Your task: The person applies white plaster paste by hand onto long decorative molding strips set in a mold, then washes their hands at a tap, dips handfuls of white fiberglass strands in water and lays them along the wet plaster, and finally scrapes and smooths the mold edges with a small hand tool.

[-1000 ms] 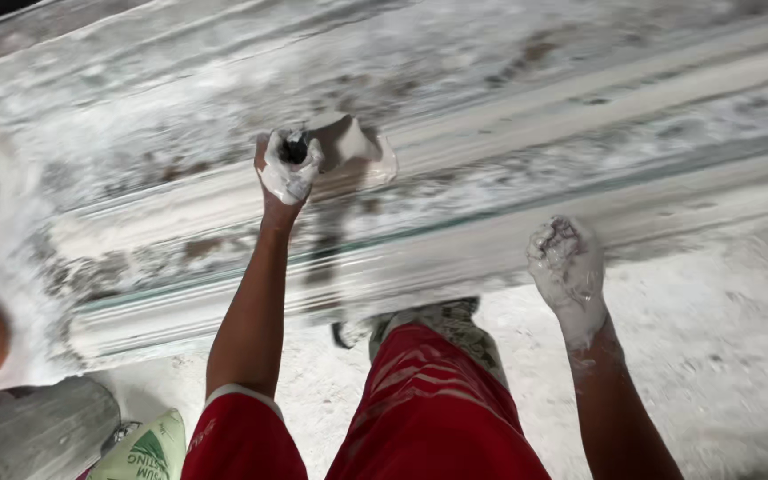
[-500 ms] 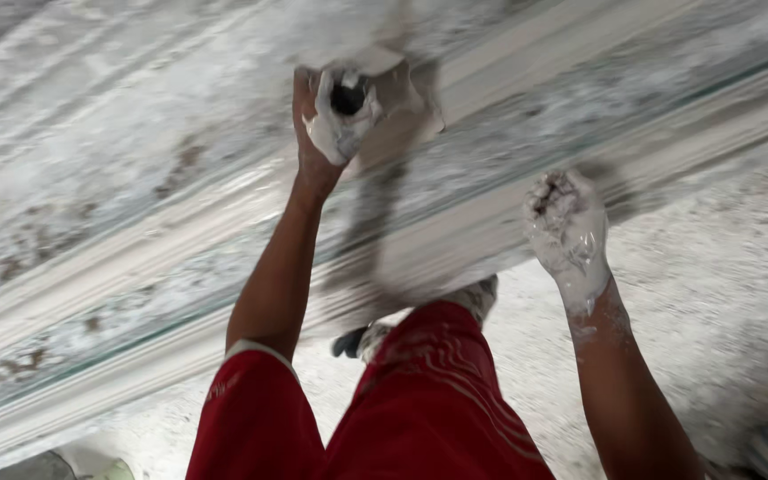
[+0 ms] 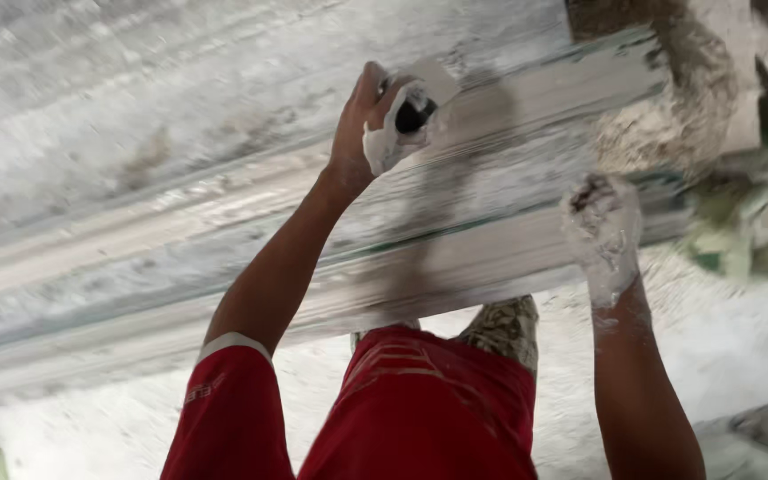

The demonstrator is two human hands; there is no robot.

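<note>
- Left hand (image 3: 375, 120) is clenched round the dark handle of a plaster tool (image 3: 415, 111). The pale blade end pokes out past the knuckles and lies flat against the moulded strip.
- Tool sits on the upper part of the long plaster moulding (image 3: 224, 213), well above the person's knees. The grip looks angled so the blade rides along the ridges, probably to smooth wet plaster.
- Right hand (image 3: 602, 222) is caked in white plaster, fingers curled into a loose fist. Blurred view; cannot tell if it holds a lump of plaster or is just closed on nothing.
- Right hand hovers by the lower edge of the moulding, near its right end, apart from the tool. Likely kept close to feed or steady material.
- Moulding runs diagonally across the frame, stepped in long parallel grooves, grey-white and streaked wet. It lies flat on the floor (image 3: 740, 338), which is dusted white.
- Red shorts (image 3: 420, 409) fill the bottom centre. One plaster-covered foot (image 3: 504, 324) shows just below the moulding edge, so the person stands bent right over the piece.
- Containers: none clearly seen. A crumbly heap of pale plaster and debris (image 3: 660, 124) sits at the top right end of the moulding, with green-white crumpled bags (image 3: 748, 231) beside it; contents not visible.
</note>
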